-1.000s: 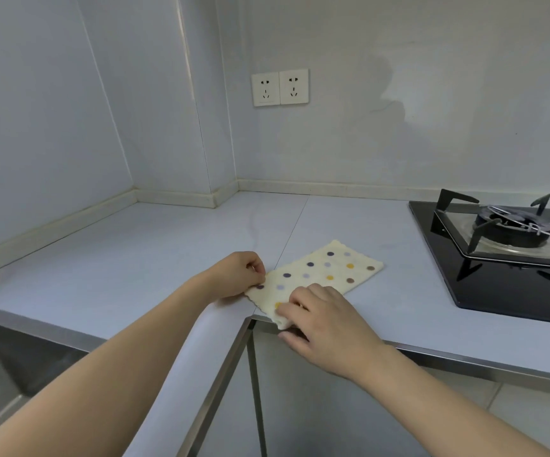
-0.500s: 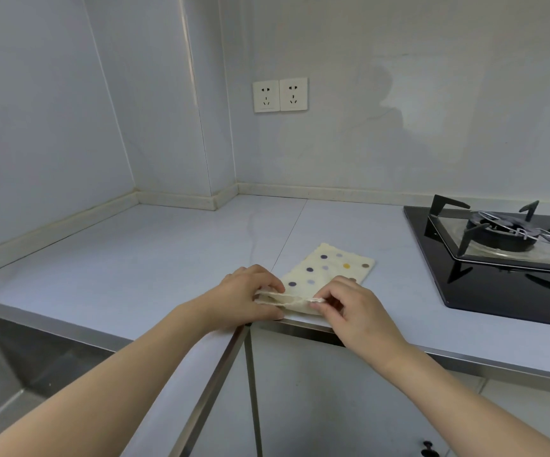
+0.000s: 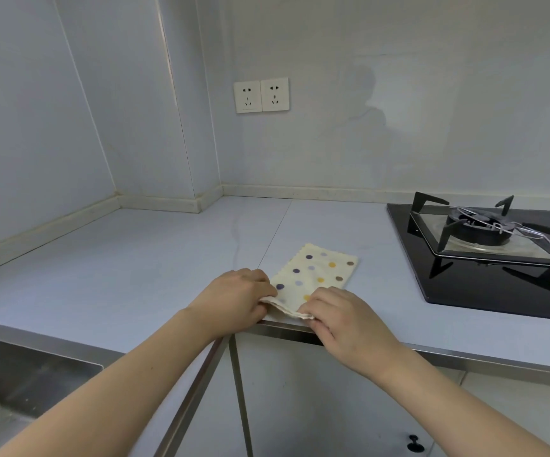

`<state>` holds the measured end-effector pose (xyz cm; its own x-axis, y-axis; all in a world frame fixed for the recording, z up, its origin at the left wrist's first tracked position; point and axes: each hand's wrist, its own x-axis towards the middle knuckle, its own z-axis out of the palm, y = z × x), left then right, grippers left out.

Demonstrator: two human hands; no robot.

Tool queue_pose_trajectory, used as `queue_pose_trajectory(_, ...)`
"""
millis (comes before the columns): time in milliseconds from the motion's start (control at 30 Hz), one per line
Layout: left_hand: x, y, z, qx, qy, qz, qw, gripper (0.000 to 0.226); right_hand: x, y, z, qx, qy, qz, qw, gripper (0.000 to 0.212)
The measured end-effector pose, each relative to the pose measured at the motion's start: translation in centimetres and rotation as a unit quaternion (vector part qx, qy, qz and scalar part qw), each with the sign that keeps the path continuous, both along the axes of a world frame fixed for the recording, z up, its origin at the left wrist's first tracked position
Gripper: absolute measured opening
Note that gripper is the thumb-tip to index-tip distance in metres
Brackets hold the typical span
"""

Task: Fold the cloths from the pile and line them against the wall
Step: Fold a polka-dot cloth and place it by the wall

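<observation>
- Here, the cream polka-dot cloth [image 3: 316,275] lies at the pale countertop's [image 3: 135,268] front edge.
- Left hand [image 3: 234,300] and right hand [image 3: 343,316] each pinch its near corners.

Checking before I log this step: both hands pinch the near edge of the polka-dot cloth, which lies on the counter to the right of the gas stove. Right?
Not quite. The head view shows the polka-dot cloth left of the gas stove, not right. The rest holds: left hand and right hand pinch its near edge on the counter.
</observation>
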<state>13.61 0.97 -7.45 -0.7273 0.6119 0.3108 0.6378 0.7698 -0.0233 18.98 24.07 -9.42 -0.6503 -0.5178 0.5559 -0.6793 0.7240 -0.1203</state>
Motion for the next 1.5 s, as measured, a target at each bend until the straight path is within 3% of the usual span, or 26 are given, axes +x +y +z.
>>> queue_pose_trajectory(133, -0.1, -0.2, 0.3, -0.043, 0.007, -0.003, 0.999, 0.038, 0.5, 0.4, 0.2, -0.061, -0.031, -0.04, 0.997, 0.011)
queue_pose_trajectory(233, 0.1, -0.1, 1.2, 0.052, -0.125, 0.011, 0.991, 0.031, 0.7, 0.6, 1.2, -0.182, -0.157, -0.048, 0.969, 0.012)
queue_pose_trajectory(300, 0.1, 0.2, 2.0, 0.214, -0.265, 0.018, 0.94, 0.024, 0.3, 0.9, 1.9, -0.242, -0.221, -0.05, 0.943, 0.014)
queue_pose_trajectory(367, -0.2, 0.7, 2.4, 0.341, -0.343, 0.02, 0.875, 0.023, -0.3, 1.2, 2.6, -0.267, -0.236, -0.065, 0.932, 0.015)
queue_pose_trajectory(433, -1.0, 1.7, 2.5, 0.41, -0.361, 0.019, 0.837, 0.025, -1.3, 1.7, 3.2, -0.295, -0.239, -0.082, 0.922, 0.014)
queue_pose_trajectory(500, -2.2, 3.4, 2.5, 0.445, -0.348, 0.033, 0.824, 0.024, -2.4, 2.5, 4.0, -0.301, -0.245, -0.109, 0.915, 0.021)
queue_pose_trajectory(667, -6.1, 8.5, 2.4, 0.403, -0.299, 0.149, 0.852, 0.026, -6.4, 5.7, 4.3, -0.209, -0.228, -0.227, 0.924, 0.031)
queue_pose_trajectory(800, -7.8, 10.9, 1.3, 0.223, -0.247, 0.195, 0.923, 0.024, -8.7, 8.0, 2.3, -0.059, -0.217, -0.289, 0.931, 0.032)
queue_pose_trajectory(900, -8.1, 11.4, 0.5, 0.152, -0.182, 0.217, 0.947, 0.026, -9.4, 8.4, 0.9, -0.03, -0.196, -0.307, 0.931, 0.035)
queue_pose_trajectory(1167, -9.1, 11.6, 0.4, 0.11, -0.159, 0.247, 0.949, 0.025, -10.4, 8.3, 0.2, -0.026, -0.192, -0.315, 0.929, 0.034)
queue_pose_trajectory(1267, -8.2, 11.9, 0.5, 0.139, -0.159, 0.249, 0.945, 0.018, -10.4, 8.3, 0.1, -0.024, -0.19, -0.314, 0.93, 0.031)
queue_pose_trajectory(1400, -4.9, 11.7, 0.1, 0.211, 0.064, 0.179, 0.959, 0.017, -10.4, 8.2, 0.2, -0.003, -0.189, -0.32, 0.928, 0.03)
queue_pose_trajectory(1467, -2.4, 12.3, 0.1, 0.231, 0.057, 0.112, 0.965, 0.024, -10.4, 8.2, 0.1, 0.001, -0.187, -0.322, 0.928, 0.029)
queue_pose_trajectory(1500, -1.5, 12.7, -0.2, 0.2, 0.034, 0.101, 0.974, 0.03, -10.5, 8.2, 0.1, 0.0, -0.189, -0.322, 0.927, 0.028)
